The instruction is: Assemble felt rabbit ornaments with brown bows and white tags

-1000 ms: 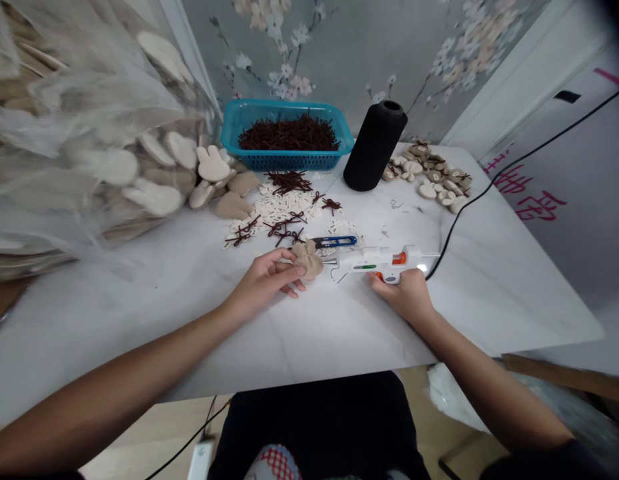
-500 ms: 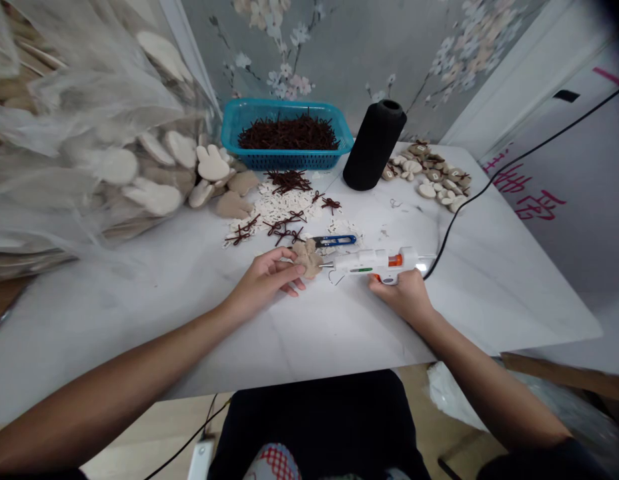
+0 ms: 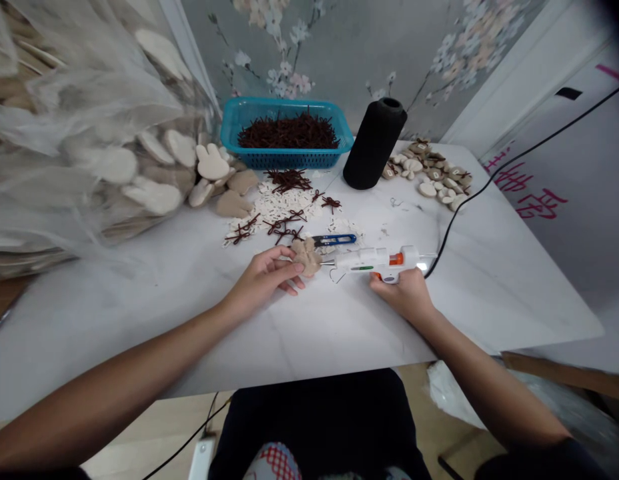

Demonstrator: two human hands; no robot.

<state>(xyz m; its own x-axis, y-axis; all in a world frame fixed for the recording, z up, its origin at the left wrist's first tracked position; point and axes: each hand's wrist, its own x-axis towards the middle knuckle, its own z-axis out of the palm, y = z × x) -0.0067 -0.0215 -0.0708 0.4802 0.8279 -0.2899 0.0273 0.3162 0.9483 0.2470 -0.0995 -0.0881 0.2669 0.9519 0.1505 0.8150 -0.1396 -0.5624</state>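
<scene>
My left hand [image 3: 269,275] pinches a small beige plush piece [image 3: 306,257] between thumb and fingers, above the white table [image 3: 309,327]. A white glue gun [image 3: 372,261] with orange parts is gripped by its handle in my right hand [image 3: 407,292]. Its metal nozzle points left and meets the right edge of the plush piece. Just behind them lie blue thread snips [image 3: 337,239]. Dark brown bows [image 3: 284,230] and many small white tags [image 3: 279,203] are spread behind my left hand.
A blue basket [image 3: 289,160] of brown bows stands at the back beside a black thread cone [image 3: 374,143]. Finished-looking plush pieces [image 3: 439,175] are heaped at the back right. Clear bags of plush shapes [image 3: 114,167] fill the left. A black cable [image 3: 489,180] runs to the right.
The plush piece has tilted slightly in my left hand. Both hands and the glue gun are almost where they were.
</scene>
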